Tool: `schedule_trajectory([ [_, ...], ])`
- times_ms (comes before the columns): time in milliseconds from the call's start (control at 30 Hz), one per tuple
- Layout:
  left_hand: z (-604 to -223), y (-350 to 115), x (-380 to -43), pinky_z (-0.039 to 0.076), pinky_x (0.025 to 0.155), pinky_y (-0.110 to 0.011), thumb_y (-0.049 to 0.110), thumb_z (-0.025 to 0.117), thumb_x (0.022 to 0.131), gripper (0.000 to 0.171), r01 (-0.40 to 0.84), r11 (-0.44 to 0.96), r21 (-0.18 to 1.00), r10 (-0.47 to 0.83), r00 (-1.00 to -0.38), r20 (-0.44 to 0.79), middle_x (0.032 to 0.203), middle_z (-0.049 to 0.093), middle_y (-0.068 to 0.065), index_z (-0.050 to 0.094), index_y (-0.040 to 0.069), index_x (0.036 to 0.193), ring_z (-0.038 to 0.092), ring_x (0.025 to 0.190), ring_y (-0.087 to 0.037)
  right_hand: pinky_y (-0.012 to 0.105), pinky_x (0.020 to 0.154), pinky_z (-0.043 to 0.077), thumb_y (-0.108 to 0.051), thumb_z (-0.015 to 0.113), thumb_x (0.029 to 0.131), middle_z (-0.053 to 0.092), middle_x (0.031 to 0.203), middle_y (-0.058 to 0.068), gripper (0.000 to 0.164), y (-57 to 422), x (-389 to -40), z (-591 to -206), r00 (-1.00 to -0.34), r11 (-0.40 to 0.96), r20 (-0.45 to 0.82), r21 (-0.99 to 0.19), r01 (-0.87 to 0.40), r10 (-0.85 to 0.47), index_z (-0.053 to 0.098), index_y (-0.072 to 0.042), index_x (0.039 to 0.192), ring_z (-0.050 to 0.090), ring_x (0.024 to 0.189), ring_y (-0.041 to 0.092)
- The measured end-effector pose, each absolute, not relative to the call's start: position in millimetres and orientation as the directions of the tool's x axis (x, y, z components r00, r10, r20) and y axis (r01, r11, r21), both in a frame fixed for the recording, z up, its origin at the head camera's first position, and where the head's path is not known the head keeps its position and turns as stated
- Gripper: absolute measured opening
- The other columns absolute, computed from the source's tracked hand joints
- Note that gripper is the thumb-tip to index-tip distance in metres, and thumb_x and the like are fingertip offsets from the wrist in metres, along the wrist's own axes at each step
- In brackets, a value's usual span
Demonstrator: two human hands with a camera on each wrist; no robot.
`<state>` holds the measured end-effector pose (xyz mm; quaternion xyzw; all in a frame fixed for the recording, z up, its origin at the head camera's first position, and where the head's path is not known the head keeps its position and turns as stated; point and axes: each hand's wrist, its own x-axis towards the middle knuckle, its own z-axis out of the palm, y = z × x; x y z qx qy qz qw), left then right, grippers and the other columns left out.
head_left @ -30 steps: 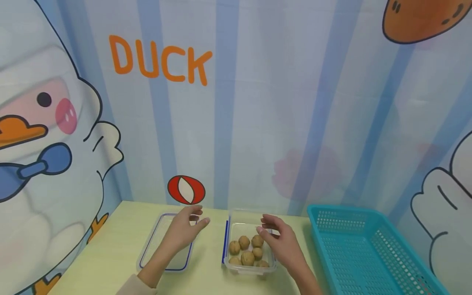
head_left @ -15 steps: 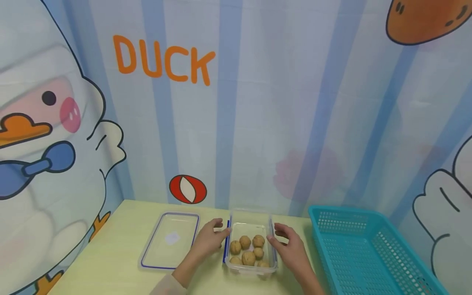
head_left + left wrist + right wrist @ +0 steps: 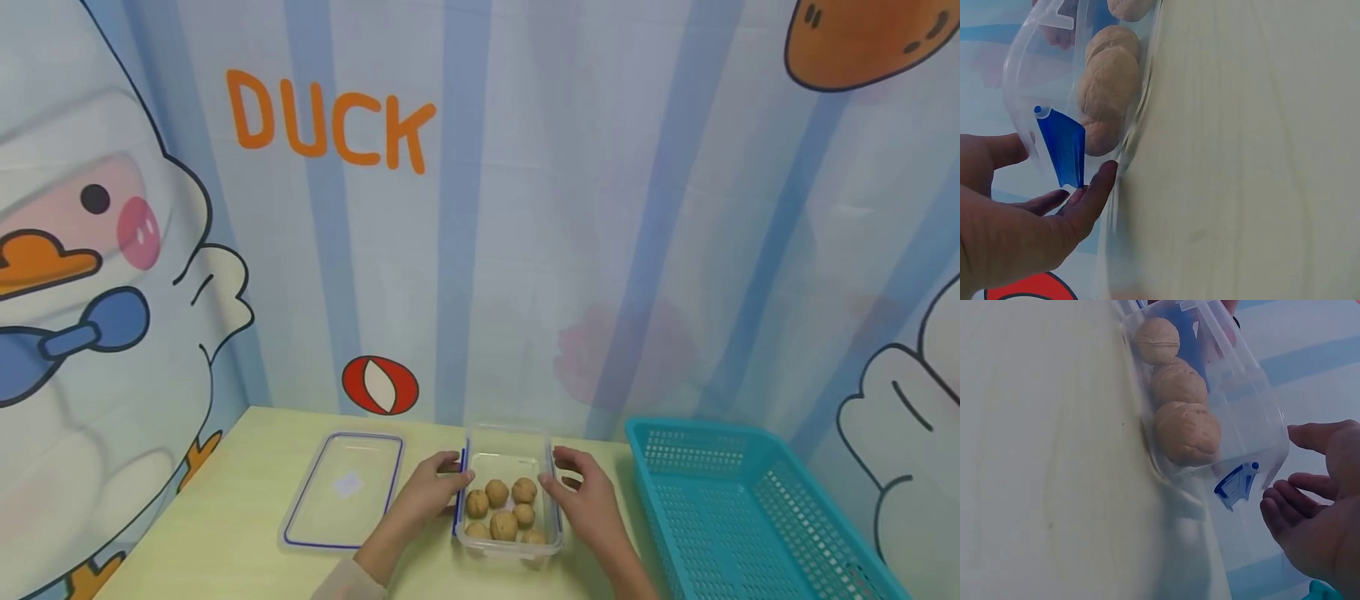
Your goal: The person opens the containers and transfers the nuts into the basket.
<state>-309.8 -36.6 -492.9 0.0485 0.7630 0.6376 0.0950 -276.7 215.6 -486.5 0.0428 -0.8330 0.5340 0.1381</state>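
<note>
Left grip (image 3: 427, 492) has hold of the box (image 3: 510, 547) on its left side, thumb at the rim, fingers tucked under by the blue clip (image 3: 1063, 147); at the other side, whether the right grip (image 3: 588, 492) is bearing on the wall or just meeting it, we cannot tell.

Across we go! Far left, the lid (image 3: 341, 508) lies flat on the desk (image 3: 427, 575), apart from the box. Left forearm slants in low, fingers bent. Centre stage: walnuts (image 3: 504, 525) loose inside, mostly towards the near end, so handling calls for level and slow, I'd judge. And on the right, thumb at the rim, fingers loosely bent; matching the left's height and pressure should steady things. Beyond it, the blue basket (image 3: 697, 423).
</note>
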Motion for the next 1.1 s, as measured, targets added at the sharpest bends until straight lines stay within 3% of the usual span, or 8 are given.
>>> schedule_trajectory([
  [167,-494,-36,-311,0.059,0.096,-0.054,0.020,0.069,0.104,0.064,-0.059,0.172,0.983,0.197,-0.976,-0.093,0.144,0.055,-0.030,0.042,-0.011,0.153,0.059,0.127,-0.048,0.052,0.104,0.054,-0.011,0.080,0.095,0.068,0.129,0.020,0.043,205,-284,-480,-0.926,0.461,0.379,-0.823,-0.332,0.010,0.064,0.003,0.133,0.064,0.121,0.038],
  [333,-494,-36,-311,0.060,0.093,-0.053,0.019,0.068,0.104,0.065,-0.076,0.119,0.990,0.221,-0.970,-0.101,0.145,0.053,-0.030,0.040,-0.012,0.153,0.055,0.132,-0.053,0.052,0.102,0.055,-0.011,0.082,0.094,0.071,0.124,0.017,0.038,193,-293,-476,-0.910,0.480,0.396,-0.779,-0.404,-0.123,0.068,0.003,0.127,0.066,0.115,0.036],
  [500,-494,-37,-312,0.060,0.094,-0.054,0.021,0.068,0.104,0.066,-0.097,0.095,0.991,0.235,-0.965,-0.117,0.148,0.051,-0.031,0.040,-0.013,0.153,0.050,0.136,-0.055,0.055,0.102,0.054,-0.015,0.080,0.096,0.071,0.125,0.016,0.038,187,-303,-476,-0.914,0.513,0.319,-0.757,-0.405,-0.250,0.068,0.000,0.129,0.065,0.117,0.036],
  [733,-496,-39,-313,0.060,0.094,-0.056,0.020,0.068,0.104,0.067,-0.120,0.060,0.991,0.255,-0.958,-0.131,0.151,0.048,-0.033,0.038,-0.014,0.154,0.048,0.138,-0.055,0.047,0.094,0.060,-0.009,0.079,0.096,0.072,0.123,0.016,0.035,187,-313,-479,-0.900,0.560,0.216,-0.721,-0.408,-0.378,0.069,0.003,0.127,0.066,0.118,0.039],
  [1100,-496,-41,-312,0.059,0.093,-0.057,0.022,0.065,0.106,0.066,-0.143,0.041,0.989,0.274,-0.950,-0.149,0.155,0.045,-0.031,0.038,-0.011,0.156,0.046,0.141,-0.054,0.048,0.087,0.061,-0.017,0.084,0.090,0.074,0.121,0.007,0.036,182,-312,-482,-0.904,0.671,0.167,-0.619,-0.407,-0.394,0.074,-0.004,0.122,0.075,0.099,0.029],
])
